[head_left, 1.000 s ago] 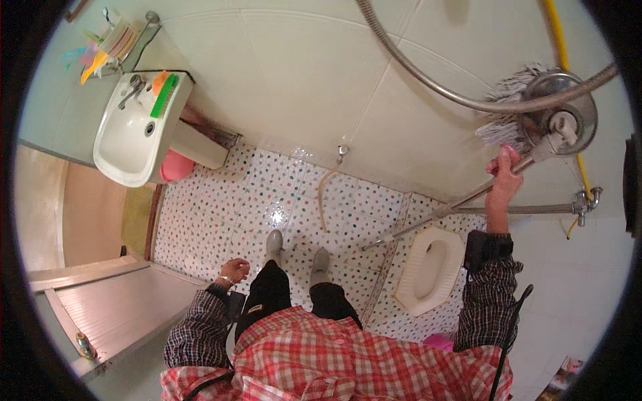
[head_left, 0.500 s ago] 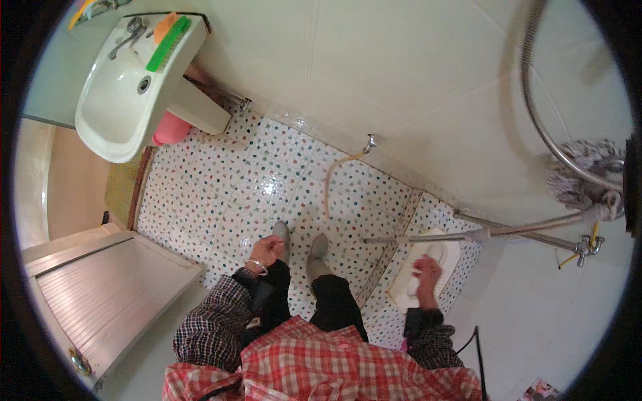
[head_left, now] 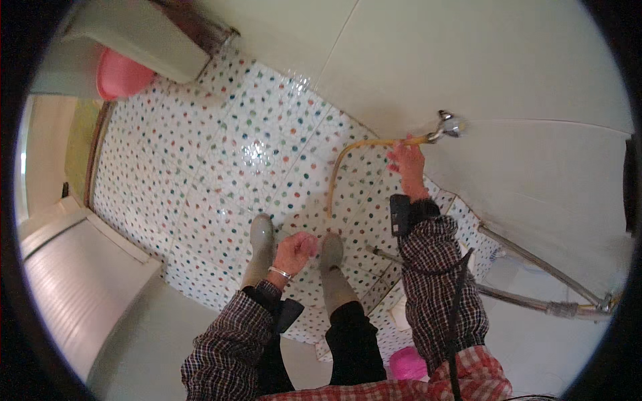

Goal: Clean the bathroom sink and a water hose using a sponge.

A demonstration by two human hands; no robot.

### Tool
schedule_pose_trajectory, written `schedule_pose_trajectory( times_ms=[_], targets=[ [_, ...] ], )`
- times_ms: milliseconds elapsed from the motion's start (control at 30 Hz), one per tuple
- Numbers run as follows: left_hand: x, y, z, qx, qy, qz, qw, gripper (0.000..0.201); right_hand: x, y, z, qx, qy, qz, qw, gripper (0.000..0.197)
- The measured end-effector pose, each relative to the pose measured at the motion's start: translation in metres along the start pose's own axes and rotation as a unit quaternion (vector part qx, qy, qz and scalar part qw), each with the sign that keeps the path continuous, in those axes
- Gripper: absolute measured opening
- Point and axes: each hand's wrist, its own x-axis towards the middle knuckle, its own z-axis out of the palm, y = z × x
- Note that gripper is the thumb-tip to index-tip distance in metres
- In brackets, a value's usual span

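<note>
My right hand (head_left: 408, 166) reaches to the yellow hose (head_left: 364, 143), close below the metal wall tap (head_left: 451, 125). Its fingertips overlap the hose, with the fingers parted rather than wrapped round it. From the tap the hose curves left and down, and its free end lies on the spotted tile floor (head_left: 227, 157). My left hand (head_left: 296, 254), with a bangle at the wrist, hangs above the floor near my boots. Its fingers are curled in and slightly blurred, and nothing shows in them.
A pink basin (head_left: 124, 73) stands by the pale pedestal (head_left: 150, 40) at the far left. The door (head_left: 87, 281) stands at the left. Metal pipes (head_left: 542, 264) cross the right side, by the step. Something bright pink (head_left: 408, 363) lies beside my right leg.
My right hand has moved forward and up from above the squat toilet to the hose by the wall tap. My left hand has shifted right. The view has moved closer to the tap.
</note>
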Motion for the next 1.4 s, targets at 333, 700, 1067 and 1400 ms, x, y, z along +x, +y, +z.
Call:
schedule_pose_trajectory(
  times_ms=[333,700,1067,1400],
  targets=[
    [0.040,-0.080,-0.017,0.100,0.235,0.001,0.967,0.023,0.020,0.062,0.048,0.031,-0.108,0.003,0.994,0.031],
    [0.070,-0.068,-0.047,0.196,0.203,0.079,0.956,0.067,-0.026,0.061,0.058,0.228,-0.179,0.041,0.956,0.033],
    [0.080,-0.087,-0.045,-0.024,0.139,-0.005,0.990,0.022,-0.031,0.053,0.068,0.255,-0.165,0.032,0.952,0.030],
    [0.007,-0.015,-0.023,-0.265,0.157,-0.069,0.949,0.018,-0.029,0.062,0.066,0.217,-0.122,0.051,0.967,0.026]
  ],
)
